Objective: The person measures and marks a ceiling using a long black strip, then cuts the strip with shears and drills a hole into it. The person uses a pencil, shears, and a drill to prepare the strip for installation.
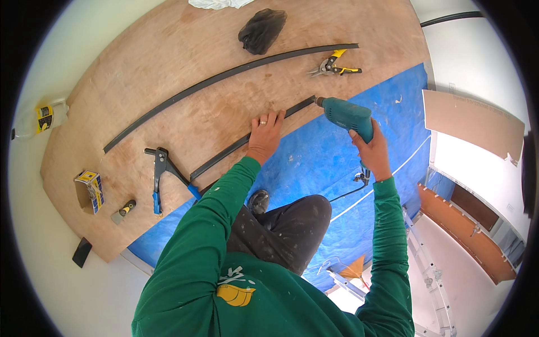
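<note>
My right hand (371, 150) is wrapped round the handle of a teal power drill (347, 114). The drill's chuck points left, at the far right end of a short dark metal strip (224, 154) lying along the near edge of the plywood board. Pressing on that strip's middle is my left hand (265, 135), fingers laid flat and a ring on one of them. Whether the drill tip touches the strip is too small to tell. A longer dark strip (224, 74) lies beyond, with yellow-handled tin snips (335, 65) near its right end.
On the plywood (185, 84) lie a blue-handled hand riveter (165, 174), a small cardboard box (88, 192), a scraper (124, 211) and a black plastic bag (262, 31). A phone (82, 252) and clear bottle (39, 119) are at left. Blue sheeting (303, 163) covers the floor; a ladder (429, 269) is lower right.
</note>
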Available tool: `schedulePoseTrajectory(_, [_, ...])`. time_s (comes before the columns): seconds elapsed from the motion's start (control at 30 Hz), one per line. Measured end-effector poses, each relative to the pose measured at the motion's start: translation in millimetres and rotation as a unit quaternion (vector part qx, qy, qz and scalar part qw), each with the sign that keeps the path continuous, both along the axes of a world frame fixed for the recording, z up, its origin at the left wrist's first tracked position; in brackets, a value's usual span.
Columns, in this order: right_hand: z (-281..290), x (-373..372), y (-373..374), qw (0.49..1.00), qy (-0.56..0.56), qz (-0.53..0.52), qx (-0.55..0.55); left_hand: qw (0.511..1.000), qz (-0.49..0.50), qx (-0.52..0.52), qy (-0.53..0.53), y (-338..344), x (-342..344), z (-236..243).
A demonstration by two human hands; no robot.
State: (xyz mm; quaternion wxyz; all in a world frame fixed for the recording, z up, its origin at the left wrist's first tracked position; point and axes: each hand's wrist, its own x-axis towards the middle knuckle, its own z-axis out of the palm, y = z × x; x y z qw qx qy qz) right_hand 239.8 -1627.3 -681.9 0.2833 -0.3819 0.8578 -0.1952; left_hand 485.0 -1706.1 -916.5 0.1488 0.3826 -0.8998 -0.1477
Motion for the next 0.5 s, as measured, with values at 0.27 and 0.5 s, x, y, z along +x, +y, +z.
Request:
schedulePoseTrajectory(0.27, [5, 3, -10, 0.999, -0.002, -0.010, 0.039, 1.000, 0.000, 0.011, 0.014, -2, 2, 3])
schedulePoseTrajectory(0.5, [9, 11, -21, 0.999, 0.005, 0.006, 0.037, 1.000, 0.003, 0.017, 0.022, -2, 3, 3])
